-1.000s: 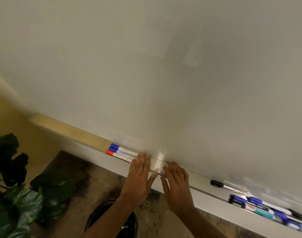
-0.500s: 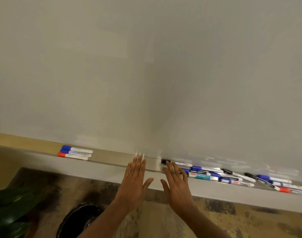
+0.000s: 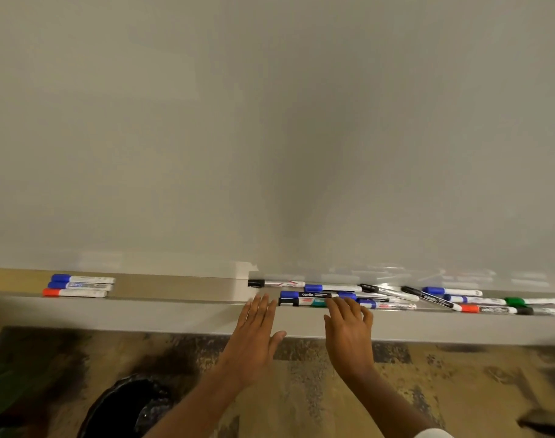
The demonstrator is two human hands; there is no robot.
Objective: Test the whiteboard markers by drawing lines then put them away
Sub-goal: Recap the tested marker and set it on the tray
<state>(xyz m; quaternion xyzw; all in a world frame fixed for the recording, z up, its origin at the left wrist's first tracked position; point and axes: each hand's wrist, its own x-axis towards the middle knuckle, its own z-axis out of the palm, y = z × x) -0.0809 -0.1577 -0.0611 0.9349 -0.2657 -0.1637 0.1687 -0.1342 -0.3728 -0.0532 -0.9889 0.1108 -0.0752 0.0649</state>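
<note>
- Step in hand, as I judge it: choosing the first marker to test. The whiteboard (image 3: pixel 270 137) shows no lines, and neither hand holds anything.
- The markers lie on the tray (image 3: pixel 175 289) under the whiteboard. A loose pile (image 3: pixel 380 298) sits at the right, with some markers crossed over others. A neat trio (image 3: pixel 79 285), two with blue caps and one with red, sits well apart at the left.
- The left hand (image 3: pixel 254 338) is flat and palm down, fingers straight and close together, thumb out to the side. Its fingertips reach the tray's front edge just left of the pile and touch no marker that I can see.
- The right hand (image 3: pixel 349 335) is also empty, with fingers extended and slightly spread. Its fingertips overlap the near end of the pile, by a teal marker (image 3: pixel 304 301). I cannot tell whether they touch it or hover.
- The hands sit side by side with a gap between them.
- Next move, in my view: the right fingers need to curl round one marker from the near row and lift it clear of its neighbours. The left hand is then free to pull the cap.
- Risk: the markers are round and lie loose, so a nudge could roll one off the tray.
- A dark bin (image 3: pixel 127 406) stands on the floor below the left forearm.
</note>
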